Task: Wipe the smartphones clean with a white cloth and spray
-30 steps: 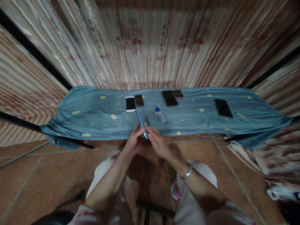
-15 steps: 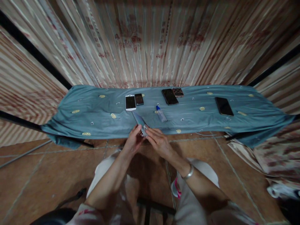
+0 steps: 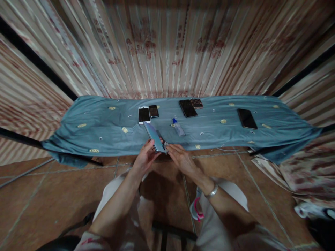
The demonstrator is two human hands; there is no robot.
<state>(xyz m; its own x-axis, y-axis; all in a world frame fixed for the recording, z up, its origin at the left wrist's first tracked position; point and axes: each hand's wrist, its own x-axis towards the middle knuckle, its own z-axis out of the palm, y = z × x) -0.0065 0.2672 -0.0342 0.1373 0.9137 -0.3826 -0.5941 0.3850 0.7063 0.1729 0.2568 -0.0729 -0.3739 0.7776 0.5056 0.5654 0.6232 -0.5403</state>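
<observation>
My left hand [image 3: 146,153] is closed around the lower end of a smartphone [image 3: 154,135], tilted over the cloth's front edge with its bluish face showing. My right hand [image 3: 180,157] pinches a small crumpled grey cloth [image 3: 165,146] against the phone's lower right edge. Part of that cloth is hidden by my fingers. Just past the phone's upper end lies a white phone [image 3: 144,115], with a small dark phone [image 3: 154,111] beside it. A clear bottle with a blue cap [image 3: 179,128] rests to the right of the held phone.
A blue-green patterned cloth [image 3: 110,136] covers the table. Farther back are a black phone [image 3: 187,108] and a small patterned object [image 3: 197,103]. Another black phone [image 3: 247,119] lies at the right. Striped curtains [image 3: 162,52] hang behind, with dark frame bars at both sides.
The phone in my left hand has turned, showing more of its bluish face. My right hand and the grey cloth have shifted from its lower end to its right edge.
</observation>
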